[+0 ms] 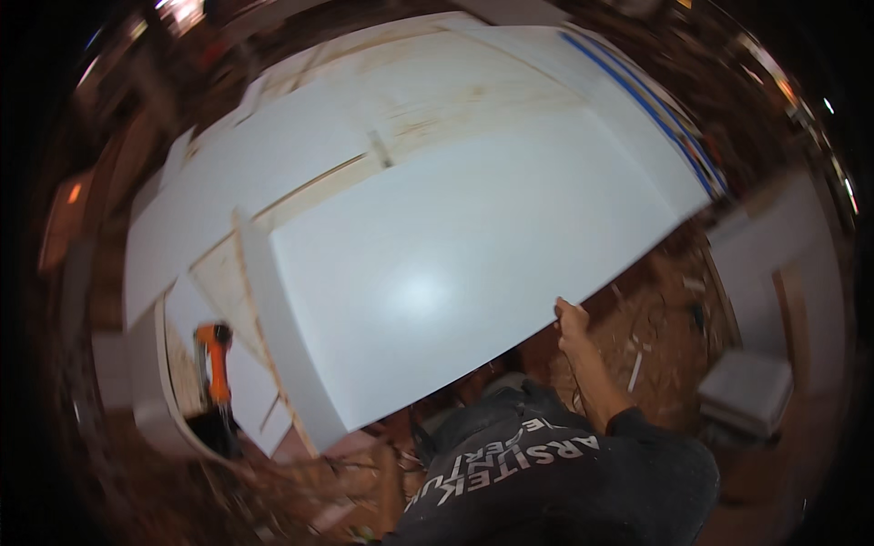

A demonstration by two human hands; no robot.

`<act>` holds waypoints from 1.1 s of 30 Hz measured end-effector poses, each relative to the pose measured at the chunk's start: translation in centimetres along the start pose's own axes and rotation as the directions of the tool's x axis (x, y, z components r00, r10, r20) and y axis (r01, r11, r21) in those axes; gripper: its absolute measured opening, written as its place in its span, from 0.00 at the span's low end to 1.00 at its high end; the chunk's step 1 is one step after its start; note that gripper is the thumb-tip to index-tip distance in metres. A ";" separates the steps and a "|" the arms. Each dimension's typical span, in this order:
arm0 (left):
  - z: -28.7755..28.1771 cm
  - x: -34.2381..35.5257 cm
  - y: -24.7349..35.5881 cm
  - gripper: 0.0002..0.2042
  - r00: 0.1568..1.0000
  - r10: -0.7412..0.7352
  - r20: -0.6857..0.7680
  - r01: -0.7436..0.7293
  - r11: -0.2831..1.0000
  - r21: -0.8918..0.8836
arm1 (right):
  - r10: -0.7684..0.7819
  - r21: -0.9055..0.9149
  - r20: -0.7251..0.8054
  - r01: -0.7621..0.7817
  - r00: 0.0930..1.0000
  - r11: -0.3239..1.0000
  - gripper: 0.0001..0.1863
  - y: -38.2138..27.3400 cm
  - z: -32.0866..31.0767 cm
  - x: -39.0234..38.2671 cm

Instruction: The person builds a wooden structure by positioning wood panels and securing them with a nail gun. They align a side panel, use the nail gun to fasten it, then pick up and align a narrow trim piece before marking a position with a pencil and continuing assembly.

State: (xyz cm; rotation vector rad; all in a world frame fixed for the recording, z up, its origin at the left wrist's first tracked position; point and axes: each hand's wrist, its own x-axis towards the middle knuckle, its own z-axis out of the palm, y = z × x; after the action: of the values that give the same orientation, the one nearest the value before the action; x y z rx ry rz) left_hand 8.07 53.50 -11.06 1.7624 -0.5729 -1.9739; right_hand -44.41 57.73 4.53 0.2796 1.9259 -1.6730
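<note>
A large white panel (437,246) with raised side walls, like an open shallow cabinet box, lies before me. At its near edge, right of the middle, my right hand (572,325) is closed round the rim with the thumb on top. My left hand (384,455) is low, below the near left part of the box. It is smeared and dim, so its fingers cannot be made out. An orange and black power tool (215,362), drill-like in shape, stands left of the box's left side wall (291,337).
Blue strips (637,100) run along the far right side. A curved white piece (150,391) stands at the left, beside the power tool. Scraps litter the brown floor (628,337). To the right are a pale block-like object (746,391) and white boards (765,264).
</note>
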 end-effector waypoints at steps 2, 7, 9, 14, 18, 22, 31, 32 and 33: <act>4.7 -1.1 0.0 0.12 0.986 -0.022 0.163 -0.016 0.974 0.227 | 0.040 -0.077 0.054 -0.036 0.998 0.996 0.19 -1.1 -2.2 -0.2; 15.5 -0.4 0.1 0.17 0.936 0.099 0.337 -0.261 0.839 0.477 | -0.077 -0.095 0.003 0.077 0.997 0.992 0.28 -1.5 -7.3 -1.2; 19.6 -0.7 0.7 0.17 0.922 0.111 0.372 -0.298 0.817 0.494 | -0.177 -0.169 0.018 0.178 0.984 0.969 0.29 -1.6 -10.3 2.3; 30.7 -3.0 -0.5 0.16 0.930 0.068 0.362 -0.290 0.740 0.607 | -0.366 -0.214 0.040 0.366 0.930 0.906 0.26 -3.2 -21.3 11.0; 37.3 -4.9 -1.5 0.15 0.900 0.072 0.430 -0.385 0.593 0.707 | -0.326 -0.042 -0.082 0.324 0.942 0.945 0.23 -11.3 -28.8 14.8; 44.7 -6.7 -2.5 0.20 0.852 0.039 0.522 -0.485 0.432 0.760 | -0.520 0.023 -0.167 0.531 0.837 0.847 0.24 -22.3 -34.7 23.8; 65.5 -13.3 2.4 0.23 0.824 -0.279 0.493 -0.453 0.198 0.869 | -0.684 -0.291 0.167 0.699 0.710 0.654 0.33 -40.1 -29.8 46.7; 69.0 -13.5 4.0 0.23 0.836 -0.317 0.447 -0.427 0.134 0.894 | -0.685 -0.361 0.213 0.708 0.697 0.607 0.34 -41.5 -28.5 49.3; 71.1 -12.9 4.4 0.24 0.830 -0.287 0.478 -0.481 0.063 0.874 | -0.663 -0.375 0.268 0.710 0.699 0.596 0.38 -42.7 -27.1 51.5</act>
State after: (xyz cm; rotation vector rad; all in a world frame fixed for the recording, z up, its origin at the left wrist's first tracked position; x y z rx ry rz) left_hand -61.16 58.72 9.57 1.4018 -2.8579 -1.9636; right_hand -115.57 64.83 14.26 -0.8440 2.4419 -1.5174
